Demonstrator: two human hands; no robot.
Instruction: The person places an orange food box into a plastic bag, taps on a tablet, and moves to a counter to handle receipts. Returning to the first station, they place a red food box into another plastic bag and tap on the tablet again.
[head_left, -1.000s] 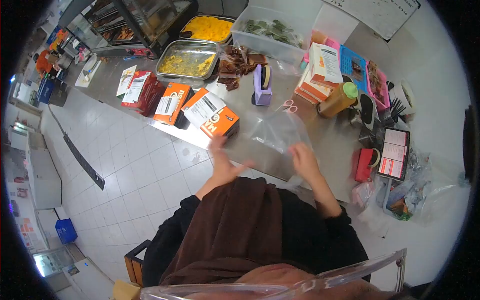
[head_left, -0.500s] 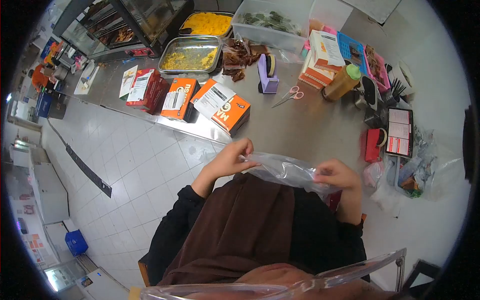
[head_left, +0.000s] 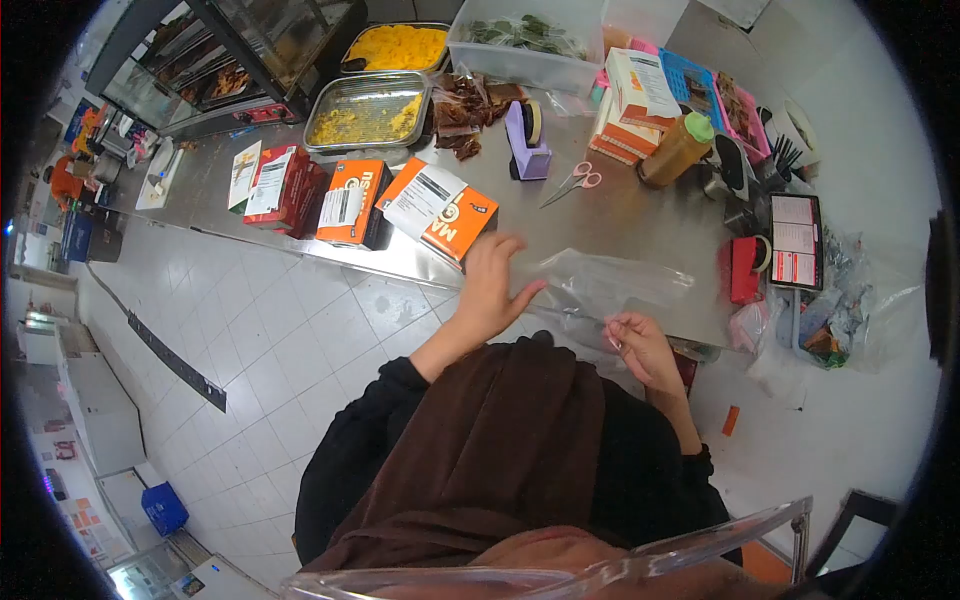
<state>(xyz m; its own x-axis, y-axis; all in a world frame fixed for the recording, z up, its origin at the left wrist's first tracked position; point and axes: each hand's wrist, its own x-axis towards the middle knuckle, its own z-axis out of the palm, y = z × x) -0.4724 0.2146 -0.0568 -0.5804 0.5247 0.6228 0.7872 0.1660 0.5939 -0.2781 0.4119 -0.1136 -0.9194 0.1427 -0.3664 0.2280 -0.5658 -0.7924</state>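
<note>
A clear plastic bag (head_left: 610, 280) stretches over the front edge of the metal counter. My right hand (head_left: 645, 350) pinches its lower edge between the fingertips. Off the bag's left side, my left hand (head_left: 488, 292) is open, thumb and fingers apart, with nothing in it. Just beyond those fingertips sits an orange box (head_left: 462, 225) with a white printed label. A second orange box (head_left: 350, 205) and a dark red box (head_left: 287, 190) stand farther left, labelled too.
Scissors (head_left: 572, 184) and a purple tape dispenser (head_left: 527, 150) lie past the bag. Behind are metal trays (head_left: 368, 110) of yellow food and a plastic tub (head_left: 525, 60) of leaves. On the right are a sauce bottle (head_left: 675, 155) and a red tape dispenser (head_left: 742, 270).
My left hand has let go of the bag and moved up toward the orange box. The bag now lies farther over the counter, held by my right hand alone.
</note>
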